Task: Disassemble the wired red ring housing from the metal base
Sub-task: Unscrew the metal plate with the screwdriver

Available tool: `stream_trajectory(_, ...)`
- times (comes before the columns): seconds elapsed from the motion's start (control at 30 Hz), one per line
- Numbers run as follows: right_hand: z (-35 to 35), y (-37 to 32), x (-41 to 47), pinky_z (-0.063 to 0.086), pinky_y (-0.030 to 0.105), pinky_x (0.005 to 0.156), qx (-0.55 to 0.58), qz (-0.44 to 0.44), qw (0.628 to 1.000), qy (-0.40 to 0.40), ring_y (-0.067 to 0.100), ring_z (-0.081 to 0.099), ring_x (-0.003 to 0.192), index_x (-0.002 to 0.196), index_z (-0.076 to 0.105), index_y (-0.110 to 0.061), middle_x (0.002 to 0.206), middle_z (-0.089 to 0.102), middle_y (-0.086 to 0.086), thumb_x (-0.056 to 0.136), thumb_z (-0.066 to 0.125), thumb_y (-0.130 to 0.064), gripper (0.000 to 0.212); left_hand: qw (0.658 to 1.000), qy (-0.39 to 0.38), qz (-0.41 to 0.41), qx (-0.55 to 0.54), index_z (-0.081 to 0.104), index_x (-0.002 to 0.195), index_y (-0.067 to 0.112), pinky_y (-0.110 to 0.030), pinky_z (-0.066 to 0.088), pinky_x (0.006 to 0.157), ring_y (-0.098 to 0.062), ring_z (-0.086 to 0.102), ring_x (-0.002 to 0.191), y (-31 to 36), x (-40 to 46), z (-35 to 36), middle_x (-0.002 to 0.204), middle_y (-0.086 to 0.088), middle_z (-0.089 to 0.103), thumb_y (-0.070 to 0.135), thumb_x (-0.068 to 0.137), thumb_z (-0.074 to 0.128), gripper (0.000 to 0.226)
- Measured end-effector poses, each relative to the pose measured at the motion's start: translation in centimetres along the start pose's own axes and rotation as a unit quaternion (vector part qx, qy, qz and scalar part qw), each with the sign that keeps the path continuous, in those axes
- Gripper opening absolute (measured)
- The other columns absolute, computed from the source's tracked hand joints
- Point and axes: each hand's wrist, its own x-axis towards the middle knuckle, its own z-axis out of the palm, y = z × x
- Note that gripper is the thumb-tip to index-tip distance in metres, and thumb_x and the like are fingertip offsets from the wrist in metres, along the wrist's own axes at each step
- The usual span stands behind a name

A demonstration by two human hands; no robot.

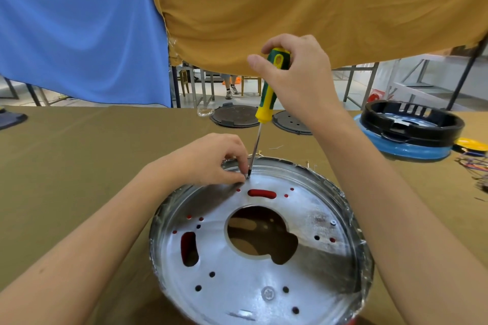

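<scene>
A round shiny metal base lies in front of me on the brown table, with a large centre hole and several small holes. The red ring housing shows only through slots and holes in the base; its wires are hidden. My right hand is shut on the green and yellow handle of a screwdriver, whose tip rests at a screw near the base's far rim. My left hand pinches at that same spot, fingertips around the screwdriver tip. Another screw sits at the base's right side.
At the back right stands a black ring on a blue housing. Two dark round plates lie at the table's far edge. Loose coloured wires lie at the far right. Blue and mustard cloths hang above the table's far edge.
</scene>
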Motion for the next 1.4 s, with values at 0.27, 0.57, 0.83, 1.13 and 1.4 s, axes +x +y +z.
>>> stream_trajectory(0.27,-0.4,-0.6,0.1,0.047,0.017,0.059,0.112,0.05,0.992,0.005,0.002,0.055,0.062,0.111,0.064,-0.019,0.084,0.063,-0.005,0.09,0.054,-0.015,0.024,1.0,0.004,0.004,0.027,0.076,0.095,0.03,-0.022,0.04,0.095,0.001,0.05,0.106,0.1,0.1,0.0,0.117,0.02,0.053,0.034,0.087,0.071,0.011)
stream_trajectory(0.57,0.0,-0.6,-0.2,0.046,0.02,0.08,0.039,0.004,0.999,-0.028,0.003,0.052,0.082,0.125,0.061,-0.024,0.109,0.057,0.0,0.093,0.06,-0.027,0.032,1.0,0.002,0.002,0.007,0.077,0.097,0.026,-0.022,0.041,0.095,0.0,0.05,0.104,0.2,0.1,0.1,0.113,0.019,0.052,0.031,0.087,0.071,0.012)
stream_trajectory(0.83,0.0,-0.7,-0.2,0.036,0.006,0.059,0.06,0.006,0.997,-0.044,-0.002,0.046,0.068,0.106,0.064,-0.024,0.088,0.052,-0.01,0.096,0.057,-0.035,0.017,1.0,0.001,0.004,-0.003,0.075,0.095,0.029,-0.02,0.038,0.095,0.002,0.049,0.102,0.0,0.2,0.4,0.111,0.021,0.05,0.032,0.087,0.07,0.009)
stream_trajectory(1.13,-0.5,-0.9,0.0,0.042,0.017,0.061,0.072,0.027,0.996,-0.046,-0.004,0.048,0.063,0.115,0.062,-0.023,0.091,0.051,-0.015,0.096,0.048,-0.02,0.024,0.999,-0.011,0.0,-0.036,0.07,0.091,0.034,-0.018,0.034,0.095,0.008,0.049,0.1,-0.3,0.2,0.5,0.111,0.024,0.049,0.03,0.088,0.07,0.005)
stream_trajectory(1.4,-0.7,-0.7,0.2,0.049,0.018,0.076,0.025,-0.001,0.999,-0.041,0.003,0.054,0.077,0.119,0.066,-0.026,0.108,0.057,-0.004,0.093,0.058,-0.022,0.028,0.998,-0.033,-0.008,-0.062,0.067,0.09,0.043,-0.012,0.031,0.093,0.016,0.046,0.105,-0.8,0.2,0.4,0.109,0.034,0.048,0.036,0.087,0.069,0.008)
